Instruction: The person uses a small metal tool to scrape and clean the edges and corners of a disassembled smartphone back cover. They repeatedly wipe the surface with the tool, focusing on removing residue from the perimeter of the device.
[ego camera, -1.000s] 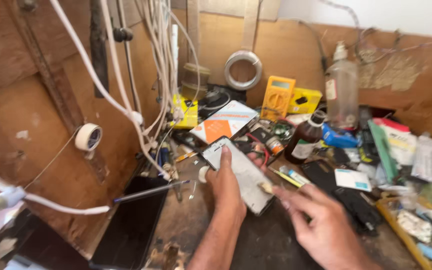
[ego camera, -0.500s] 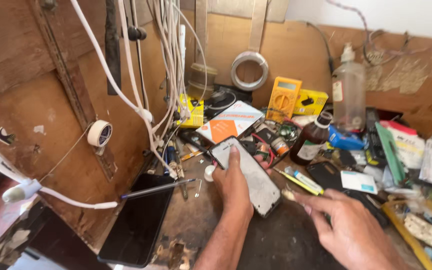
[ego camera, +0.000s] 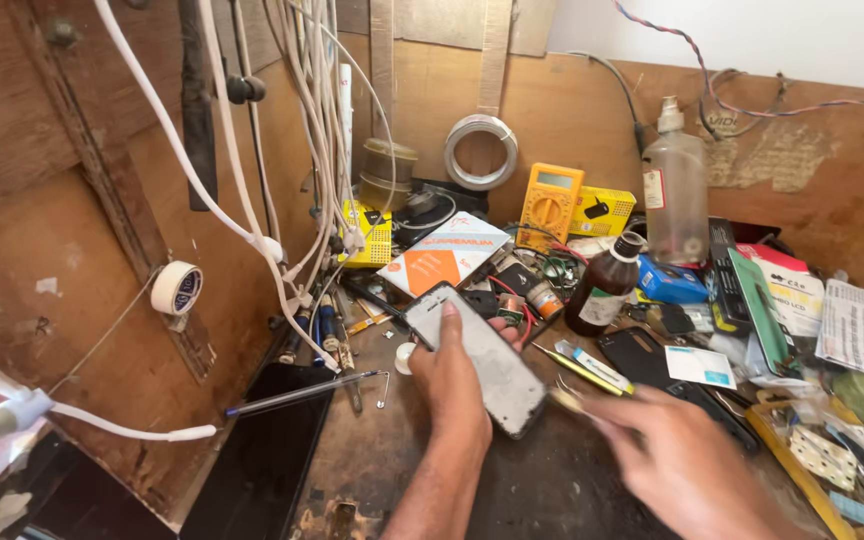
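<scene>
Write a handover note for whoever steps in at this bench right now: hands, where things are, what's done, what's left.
Left hand: holds the phone panel flat above the workbench, thumb along its face.
Right hand: blurred, beside the panel's lower end; whether its fingers pinch a thin tool cannot be told.
Nearby: brown bottle, yellow multimeter, clear spray bottle.
Done: panel is picked up. Left: work on the panel itself shows no result yet.

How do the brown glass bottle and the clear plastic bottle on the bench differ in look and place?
The brown bottle is dark, short and closed with a black cap; the clear bottle is see-through, taller and topped with a pale pump nozzle. The brown bottle stands nearer the phone held in the left hand; the clear bottle stands farther back, by the wooden wall. Both stand upright and carry a label.
</scene>
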